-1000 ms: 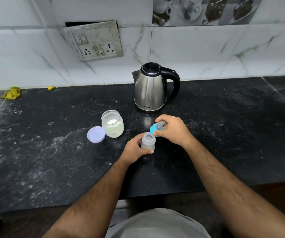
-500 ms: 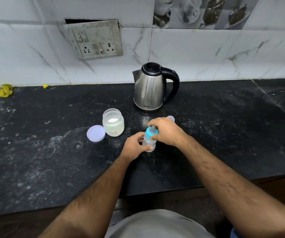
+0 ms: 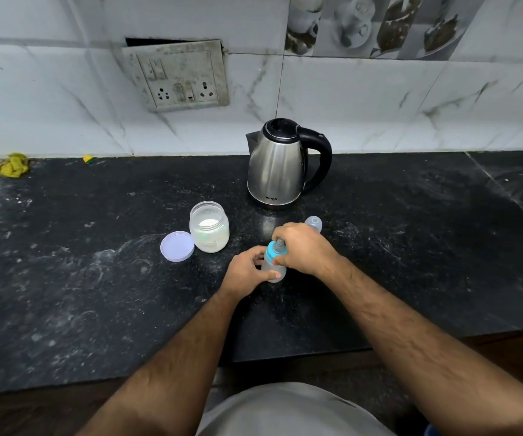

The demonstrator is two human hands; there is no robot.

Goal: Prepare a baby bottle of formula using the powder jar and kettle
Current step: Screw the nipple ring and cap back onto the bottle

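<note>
A small translucent baby bottle point(image 3: 272, 271) stands on the black counter point(image 3: 96, 294). My left hand point(image 3: 245, 271) grips its body from the left. My right hand point(image 3: 305, 247) is closed over the blue nipple ring point(image 3: 273, 249) on top of the bottle, with the nipple poking up between the fingers. The open powder jar point(image 3: 210, 227), with white powder inside, stands to the left of the bottle, and its lilac lid point(image 3: 177, 246) lies flat beside it. A steel kettle point(image 3: 280, 165) with a black handle stands behind, lid down.
A clear bottle cap point(image 3: 313, 222) lies just behind my right hand. A wall socket plate point(image 3: 178, 77) sits above the counter. A yellow cloth point(image 3: 11, 165) lies at the far left by the wall. The counter's front edge runs close below my forearms.
My right hand has brought the blue nipple ring from beside the bottle down onto its neck and now closes over it. The left hand keeps holding the bottle.
</note>
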